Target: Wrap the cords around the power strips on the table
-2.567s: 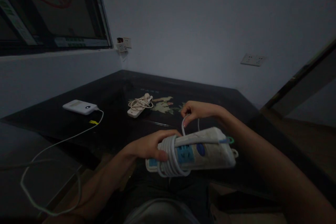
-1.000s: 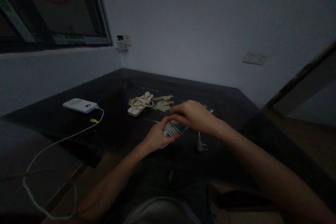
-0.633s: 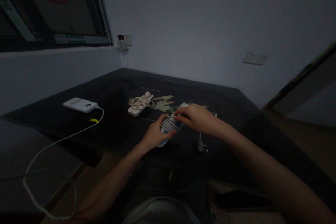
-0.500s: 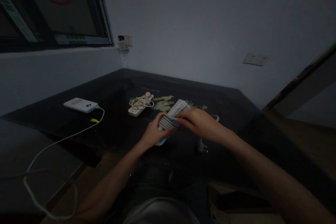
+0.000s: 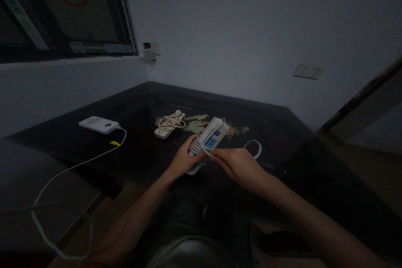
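Observation:
A white power strip (image 5: pixel 221 130) with blue socket faces slants up and away above the dark table. My left hand (image 5: pixel 184 160) grips its near part, the thumb lying across coils of white cord (image 5: pixel 197 145) wound around the strip. At the right side of the strip, my right hand (image 5: pixel 243 166) pinches the cord where it leaves the coils. Beyond that hand, a loose loop of the cord (image 5: pixel 258 149) shows to its right. The plug is hidden from view.
Another power strip (image 5: pixel 161 133), its cord bundled on top, lies on the black table (image 5: pixel 138 104) with a flower print. At left is a white device (image 5: pixel 99 124) with a thin white cable (image 5: pixel 78 164) hanging over the table's edge. A wall socket (image 5: pixel 309 71) is behind.
My right hand has moved from over the upper strip down to its near right side, drawing the cord across the coils. The blue sockets are uncovered, and the dangling plug has gone from sight.

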Tool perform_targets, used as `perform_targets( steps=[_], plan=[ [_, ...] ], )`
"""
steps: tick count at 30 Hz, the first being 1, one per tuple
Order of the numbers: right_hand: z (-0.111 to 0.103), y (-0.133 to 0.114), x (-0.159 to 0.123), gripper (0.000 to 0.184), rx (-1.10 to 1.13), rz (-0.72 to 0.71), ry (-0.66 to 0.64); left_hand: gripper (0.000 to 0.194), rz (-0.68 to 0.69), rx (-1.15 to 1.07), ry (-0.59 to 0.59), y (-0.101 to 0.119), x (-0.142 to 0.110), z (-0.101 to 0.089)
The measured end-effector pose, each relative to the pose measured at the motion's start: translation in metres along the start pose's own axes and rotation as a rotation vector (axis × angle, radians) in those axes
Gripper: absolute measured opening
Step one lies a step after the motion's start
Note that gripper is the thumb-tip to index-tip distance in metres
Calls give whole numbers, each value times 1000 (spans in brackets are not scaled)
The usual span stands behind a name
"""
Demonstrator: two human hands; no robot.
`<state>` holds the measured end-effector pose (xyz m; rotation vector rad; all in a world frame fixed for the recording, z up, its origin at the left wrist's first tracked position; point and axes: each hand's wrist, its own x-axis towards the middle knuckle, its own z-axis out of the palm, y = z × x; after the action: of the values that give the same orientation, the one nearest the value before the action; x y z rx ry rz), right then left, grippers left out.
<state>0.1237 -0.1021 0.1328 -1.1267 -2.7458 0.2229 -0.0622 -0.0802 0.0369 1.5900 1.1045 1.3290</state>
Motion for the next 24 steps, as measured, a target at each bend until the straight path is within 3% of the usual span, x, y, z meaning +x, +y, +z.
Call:
perform_targets(
  steps=[11,20,24],
  plan=[
    [9,31,-6,26,249,23,84,54,-48,-97,-12,14,-10,2],
    [21,33,-7,24,149,33,131,51,-184,-147,-13,7,-14,4],
    [29,34,-8,29,19,90,132,59,-227,-267,-6,8,-16,7]
  ],
)
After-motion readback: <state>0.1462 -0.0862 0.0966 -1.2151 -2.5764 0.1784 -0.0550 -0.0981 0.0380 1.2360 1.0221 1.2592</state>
